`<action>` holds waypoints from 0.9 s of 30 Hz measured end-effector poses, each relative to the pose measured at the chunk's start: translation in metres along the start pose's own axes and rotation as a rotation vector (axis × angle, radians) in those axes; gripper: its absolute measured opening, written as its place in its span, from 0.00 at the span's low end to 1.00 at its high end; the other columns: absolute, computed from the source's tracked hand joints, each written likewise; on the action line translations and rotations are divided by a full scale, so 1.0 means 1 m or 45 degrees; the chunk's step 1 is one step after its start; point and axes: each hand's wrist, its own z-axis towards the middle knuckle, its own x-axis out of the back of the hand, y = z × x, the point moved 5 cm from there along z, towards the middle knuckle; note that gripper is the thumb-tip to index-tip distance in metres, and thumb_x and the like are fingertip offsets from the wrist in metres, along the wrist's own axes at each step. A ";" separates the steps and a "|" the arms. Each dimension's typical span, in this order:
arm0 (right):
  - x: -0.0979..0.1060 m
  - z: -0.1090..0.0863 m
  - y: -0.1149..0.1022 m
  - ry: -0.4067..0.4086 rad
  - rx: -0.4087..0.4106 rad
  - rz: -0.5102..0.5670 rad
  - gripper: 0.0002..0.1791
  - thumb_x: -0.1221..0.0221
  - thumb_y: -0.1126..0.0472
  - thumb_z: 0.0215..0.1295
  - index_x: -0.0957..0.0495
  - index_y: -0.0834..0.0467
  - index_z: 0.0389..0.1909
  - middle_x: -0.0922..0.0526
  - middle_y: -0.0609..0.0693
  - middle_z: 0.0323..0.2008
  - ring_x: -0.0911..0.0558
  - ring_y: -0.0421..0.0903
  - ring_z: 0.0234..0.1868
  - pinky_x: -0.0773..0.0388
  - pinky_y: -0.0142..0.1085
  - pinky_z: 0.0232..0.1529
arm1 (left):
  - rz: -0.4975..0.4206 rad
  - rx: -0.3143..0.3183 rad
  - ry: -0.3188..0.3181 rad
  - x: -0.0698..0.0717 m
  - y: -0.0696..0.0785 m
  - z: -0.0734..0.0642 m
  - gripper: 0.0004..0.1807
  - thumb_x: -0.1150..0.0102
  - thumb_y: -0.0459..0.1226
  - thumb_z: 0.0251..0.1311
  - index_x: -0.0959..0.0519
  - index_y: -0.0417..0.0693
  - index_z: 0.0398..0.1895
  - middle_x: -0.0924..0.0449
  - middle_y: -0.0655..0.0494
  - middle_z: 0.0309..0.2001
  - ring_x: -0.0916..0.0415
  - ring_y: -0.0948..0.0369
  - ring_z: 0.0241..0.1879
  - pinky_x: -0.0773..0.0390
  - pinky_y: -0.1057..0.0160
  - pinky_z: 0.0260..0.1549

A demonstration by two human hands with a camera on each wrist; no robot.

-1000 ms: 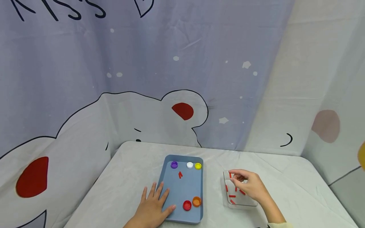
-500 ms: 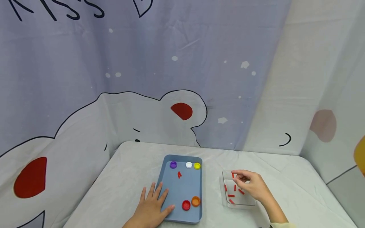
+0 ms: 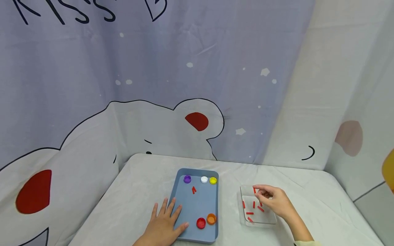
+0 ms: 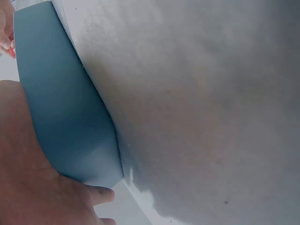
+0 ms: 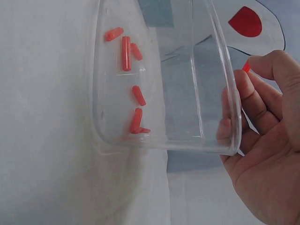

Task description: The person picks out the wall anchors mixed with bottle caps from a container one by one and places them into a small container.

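Observation:
In the head view, my left hand (image 3: 161, 227) rests with fingers spread on the left edge of a blue-grey tray (image 3: 194, 206). My right hand (image 3: 275, 202) is over the far part of a clear plastic box (image 3: 267, 219). Between its thumb and forefinger it pinches a small red tube (image 5: 246, 66), mostly covered by the fingertips in the right wrist view. Several more red tubes (image 5: 126, 54) lie scattered in the box. Two short red pieces (image 3: 194, 190) lie in the tray, below the purple round cap (image 3: 187, 179).
A white cap (image 3: 204, 179) and a yellow cap (image 3: 213, 180) sit at the tray's far right. Near its front are a red cap (image 3: 201, 223) and an orange cap (image 3: 211, 219). A white cloth (image 3: 147, 177) covers the table, with a printed curtain (image 3: 154, 68) behind.
My right hand, pinching the red tube, has shifted slightly to the right over the box. My left hand has stayed in place on the tray.

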 end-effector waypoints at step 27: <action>-0.024 0.019 -0.022 -0.103 -0.040 0.009 0.16 0.35 0.59 0.69 0.15 0.58 0.55 0.15 0.43 0.34 0.20 0.35 0.32 0.24 0.31 0.31 | -0.005 0.005 -0.004 -0.001 0.000 -0.001 0.46 0.59 0.71 0.66 0.30 0.48 0.73 0.44 0.44 0.78 0.57 0.37 0.78 0.63 0.26 0.68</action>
